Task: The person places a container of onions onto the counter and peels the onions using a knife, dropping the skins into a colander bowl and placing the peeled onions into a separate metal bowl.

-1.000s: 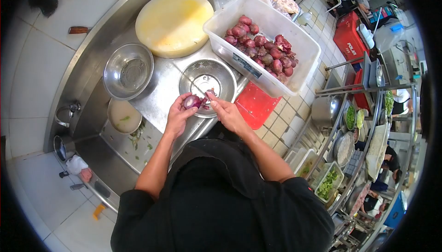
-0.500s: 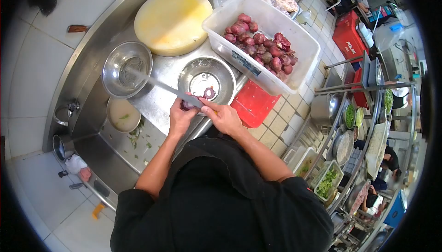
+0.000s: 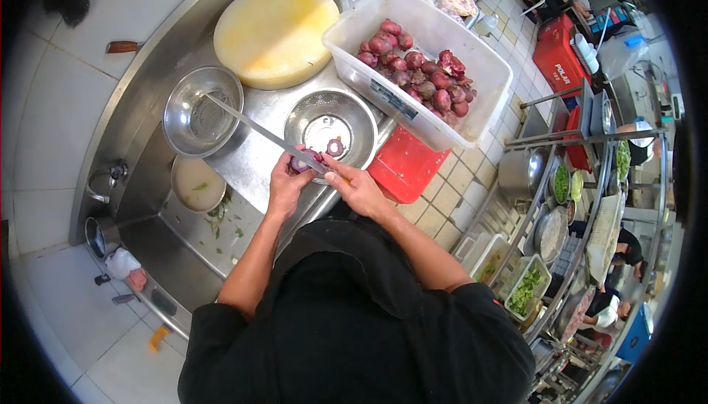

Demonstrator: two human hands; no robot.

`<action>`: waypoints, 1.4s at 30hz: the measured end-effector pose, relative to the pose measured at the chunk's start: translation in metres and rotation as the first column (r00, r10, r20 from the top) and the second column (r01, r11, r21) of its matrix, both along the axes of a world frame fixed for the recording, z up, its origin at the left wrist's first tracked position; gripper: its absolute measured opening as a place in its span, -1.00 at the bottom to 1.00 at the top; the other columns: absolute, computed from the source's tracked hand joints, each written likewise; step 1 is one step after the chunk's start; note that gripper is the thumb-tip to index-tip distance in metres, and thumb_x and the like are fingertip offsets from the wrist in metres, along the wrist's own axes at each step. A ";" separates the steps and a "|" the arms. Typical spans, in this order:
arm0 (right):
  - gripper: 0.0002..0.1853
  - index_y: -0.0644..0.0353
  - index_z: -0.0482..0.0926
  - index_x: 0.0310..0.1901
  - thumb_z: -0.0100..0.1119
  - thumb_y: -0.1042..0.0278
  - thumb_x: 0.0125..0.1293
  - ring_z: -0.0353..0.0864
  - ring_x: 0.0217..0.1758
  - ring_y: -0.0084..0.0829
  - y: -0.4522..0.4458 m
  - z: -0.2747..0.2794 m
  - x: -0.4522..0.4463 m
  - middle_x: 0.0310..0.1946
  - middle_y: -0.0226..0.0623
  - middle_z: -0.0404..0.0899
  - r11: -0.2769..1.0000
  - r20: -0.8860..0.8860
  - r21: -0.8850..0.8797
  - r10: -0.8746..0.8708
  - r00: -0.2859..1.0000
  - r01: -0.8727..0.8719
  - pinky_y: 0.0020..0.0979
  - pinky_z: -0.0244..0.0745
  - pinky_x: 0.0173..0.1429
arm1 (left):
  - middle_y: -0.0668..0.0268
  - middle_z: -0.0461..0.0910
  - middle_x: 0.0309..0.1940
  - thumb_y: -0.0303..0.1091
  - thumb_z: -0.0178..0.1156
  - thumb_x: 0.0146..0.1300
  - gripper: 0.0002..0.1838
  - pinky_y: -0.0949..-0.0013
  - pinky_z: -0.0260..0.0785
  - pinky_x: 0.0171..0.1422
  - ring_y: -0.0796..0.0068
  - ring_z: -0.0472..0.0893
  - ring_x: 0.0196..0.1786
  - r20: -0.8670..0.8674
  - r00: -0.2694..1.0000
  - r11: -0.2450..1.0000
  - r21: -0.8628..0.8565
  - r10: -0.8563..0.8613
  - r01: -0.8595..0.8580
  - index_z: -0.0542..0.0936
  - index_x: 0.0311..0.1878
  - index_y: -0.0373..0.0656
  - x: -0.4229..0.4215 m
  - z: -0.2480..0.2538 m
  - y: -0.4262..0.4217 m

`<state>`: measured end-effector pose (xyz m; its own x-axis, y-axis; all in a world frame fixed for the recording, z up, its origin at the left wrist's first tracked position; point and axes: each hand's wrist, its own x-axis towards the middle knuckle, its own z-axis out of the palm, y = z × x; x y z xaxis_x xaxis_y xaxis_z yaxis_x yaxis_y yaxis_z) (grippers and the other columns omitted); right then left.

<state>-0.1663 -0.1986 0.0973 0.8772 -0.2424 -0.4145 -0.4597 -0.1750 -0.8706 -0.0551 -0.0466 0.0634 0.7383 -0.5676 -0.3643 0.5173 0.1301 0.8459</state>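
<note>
My left hand (image 3: 284, 186) is closed around a red onion (image 3: 301, 161) over the near left rim of a steel colander (image 3: 361, 120). In my right hand (image 3: 359, 188) is a knife (image 3: 258, 128), its long blade lying against the onion and pointing up and left. A cut piece of onion (image 3: 335, 147) lies inside the colander. Beyond it, to the right, a white plastic tub (image 3: 487, 83) holds several red onions (image 3: 414, 60). To the left, a steel bowl (image 3: 177, 112) sits under the knife's tip.
A thick round yellowish board (image 3: 276, 31) lies behind the colander. A red board (image 3: 405, 168) is under the tub's near side. A cloudy bowl (image 3: 198, 182) stands in the steel sink (image 3: 173, 245). Shelves with pots and greens, and several people, are at the right.
The knife has swung into view across the onion, its blade now pointing up-left. A cut onion piece has come to lie in the colander. My hands have stayed close together.
</note>
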 end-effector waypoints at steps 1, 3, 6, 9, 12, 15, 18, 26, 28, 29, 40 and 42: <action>-0.44 -0.11 0.43 0.40 0.07 -0.12 0.46 0.54 0.32 -0.11 0.001 -0.001 0.000 0.21 -0.04 0.58 1.000 0.009 0.004 -0.003 1.000 0.003 -0.26 0.35 0.38 | 0.19 0.57 0.09 -0.71 0.33 0.12 -0.37 0.38 0.46 0.26 0.42 0.59 0.13 -0.008 1.000 1.000 -0.009 0.013 -0.013 0.39 0.29 -0.34 -0.001 0.000 -0.001; -0.45 -0.08 0.44 0.40 0.06 -0.10 0.47 0.55 0.31 -0.16 0.002 -0.004 0.001 0.21 -0.04 0.59 0.999 0.026 0.039 -0.014 1.000 0.013 -0.28 0.35 0.37 | 0.19 0.57 0.08 -0.71 0.33 0.12 -0.38 0.38 0.46 0.26 0.42 0.59 0.13 -0.022 0.999 0.999 -0.029 0.036 -0.037 0.39 0.28 -0.34 -0.004 0.000 -0.003; -0.47 0.01 0.47 0.37 0.04 -0.06 0.50 0.56 0.28 -0.33 0.004 -0.008 0.003 0.20 -0.07 0.60 0.983 0.016 0.169 -0.072 0.997 0.068 -0.34 0.36 0.35 | 0.20 0.57 0.07 -0.71 0.32 0.11 -0.38 0.38 0.46 0.26 0.43 0.59 0.12 -0.008 0.999 0.998 -0.047 0.039 -0.040 0.39 0.27 -0.35 -0.006 -0.008 -0.002; -0.49 0.12 0.50 0.34 0.02 -0.02 0.53 0.54 0.23 -0.46 0.003 -0.006 0.004 0.20 -0.14 0.61 0.962 0.000 0.256 -0.101 0.995 0.098 -0.41 0.37 0.32 | 0.22 0.57 0.06 -0.72 0.32 0.10 -0.37 0.39 0.46 0.26 0.44 0.59 0.12 -0.014 0.998 0.998 -0.013 0.063 -0.063 0.39 0.28 -0.34 -0.007 -0.007 0.001; -0.49 0.19 0.51 0.32 0.02 0.01 0.55 0.53 0.17 -0.51 0.001 -0.007 0.008 0.14 -0.22 0.64 0.933 -0.030 0.323 -0.158 0.987 0.159 -0.45 0.37 0.29 | 0.20 0.57 0.08 -0.73 0.31 0.10 -0.37 0.37 0.45 0.28 0.43 0.58 0.13 0.002 1.000 1.000 0.016 0.018 -0.018 0.39 0.28 -0.34 -0.004 -0.009 0.007; -0.49 0.21 0.52 0.31 0.01 0.00 0.55 0.52 0.05 -0.54 -0.007 0.006 0.013 0.05 -0.28 0.67 0.925 -0.178 0.338 -0.119 0.977 0.175 -0.47 0.41 0.19 | 0.18 0.55 0.15 -0.69 0.28 0.14 -0.40 0.34 0.44 0.29 0.41 0.57 0.16 -0.075 0.996 0.995 -0.094 -0.041 0.034 0.39 0.29 -0.32 -0.001 -0.010 0.012; -0.49 0.16 0.53 0.31 0.01 -0.03 0.55 0.48 -0.17 -0.59 -0.009 0.002 0.014 -0.08 -0.36 0.67 0.936 -0.149 0.302 -0.143 0.978 0.183 -0.49 0.45 -0.01 | 0.16 0.52 0.21 -0.58 0.26 0.23 -0.43 0.32 0.43 0.30 0.36 0.57 0.19 -0.221 0.959 0.954 -0.277 -0.175 0.111 0.38 0.33 -0.29 0.005 -0.012 0.018; -0.51 -0.05 0.45 0.41 -0.03 0.00 0.55 0.29 -0.47 -0.70 -0.017 0.000 0.016 -0.38 -0.54 0.52 0.960 -0.081 0.238 -0.131 0.988 0.147 -0.56 0.32 -0.39 | 0.03 0.45 0.28 -0.35 0.20 0.36 -0.43 0.21 0.39 0.39 0.10 0.49 0.30 -0.415 0.897 0.875 -0.478 -0.155 -0.070 0.35 0.39 -0.28 0.006 -0.031 0.016; -0.51 -0.08 0.43 0.42 -0.06 0.00 0.56 0.32 -0.46 -0.69 -0.019 -0.005 0.014 -0.43 -0.54 0.48 0.951 -0.084 0.291 -0.088 0.993 0.109 -0.55 0.33 -0.40 | 0.04 0.48 0.26 -0.31 0.18 0.38 -0.44 0.24 0.41 0.33 0.14 0.51 0.28 -0.415 0.902 0.868 -0.484 -0.118 -0.109 0.36 0.40 -0.24 0.008 -0.028 0.010; -0.51 -0.08 0.45 0.41 -0.06 -0.02 0.56 0.32 -0.46 -0.70 -0.019 -0.004 0.013 -0.46 -0.55 0.44 0.936 -0.080 0.336 -0.085 0.993 0.107 -0.56 0.31 -0.42 | 0.06 0.50 0.25 -0.28 0.16 0.40 -0.45 0.25 0.41 0.29 0.17 0.52 0.27 -0.422 0.900 0.884 -0.456 -0.108 -0.108 0.36 0.41 -0.21 0.012 -0.030 0.012; -0.44 0.10 0.53 0.30 -0.02 -0.15 0.51 0.64 0.14 -0.21 -0.008 -0.007 0.006 0.03 -0.02 0.67 0.985 0.044 0.116 -0.132 0.990 0.126 -0.28 0.44 0.25 | 0.15 0.51 0.26 -0.25 0.03 0.46 -0.47 0.25 0.44 0.19 0.25 0.54 0.24 -0.425 0.903 0.896 -0.423 -0.062 -0.137 0.32 0.45 -0.14 0.012 0.002 -0.001; -0.42 0.07 0.53 0.30 -0.01 -0.19 0.49 0.65 0.17 -0.10 -0.005 -0.011 0.005 0.07 0.01 0.66 0.996 0.176 0.006 -0.088 0.980 0.088 -0.23 0.45 0.26 | 0.18 0.52 0.23 -0.31 0.06 0.45 -0.48 0.24 0.48 0.20 0.30 0.57 0.17 -0.377 0.925 0.922 -0.374 -0.054 -0.099 0.32 0.43 -0.16 0.011 0.000 -0.002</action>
